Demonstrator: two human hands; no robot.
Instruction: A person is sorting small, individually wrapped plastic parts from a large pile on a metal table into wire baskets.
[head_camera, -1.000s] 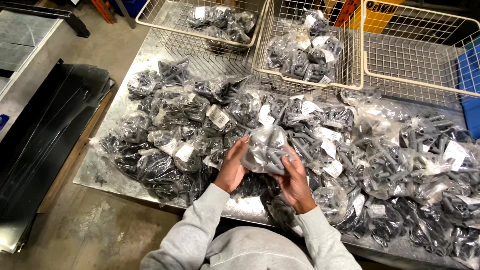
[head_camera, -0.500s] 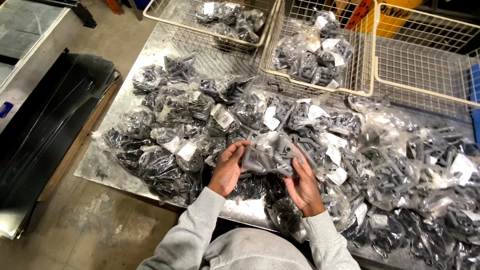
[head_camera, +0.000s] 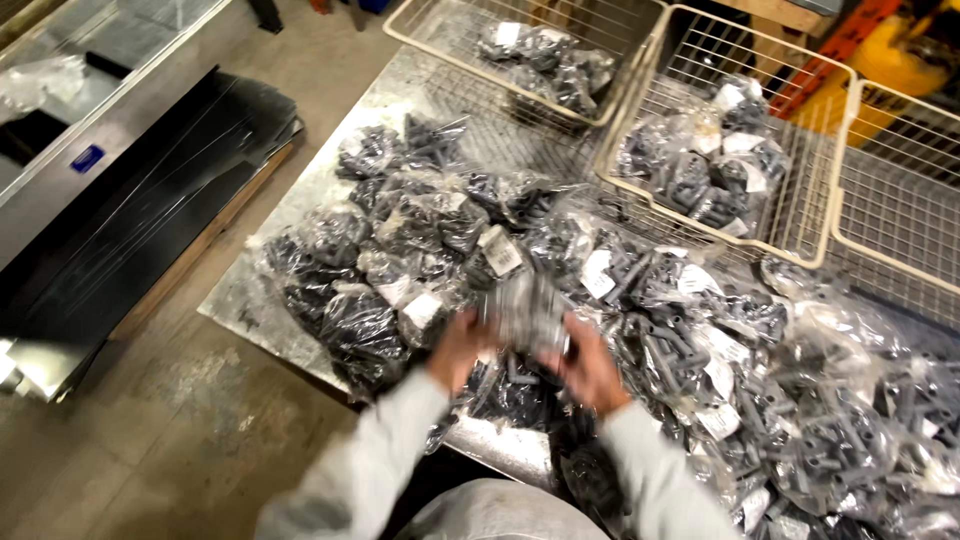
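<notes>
A metal table (head_camera: 250, 305) on a concrete floor is seen covered by a heap of clear bags of grey parts (head_camera: 760, 340). At the heap's near edge, one bag of grey parts (head_camera: 527, 315) is held up between both hands. The left hand (head_camera: 458, 347) is closed on its left side, the right hand (head_camera: 592, 362) on its right; finger detail is blurred. Beyond the heap, wire baskets (head_camera: 820, 250) are set. Left of the heap, bare tabletop and open floor are seen.

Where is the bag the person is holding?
In the head view, the clear bag of grey parts sits low in the middle, held between the left hand and right hand, above the heap of bags.
</notes>
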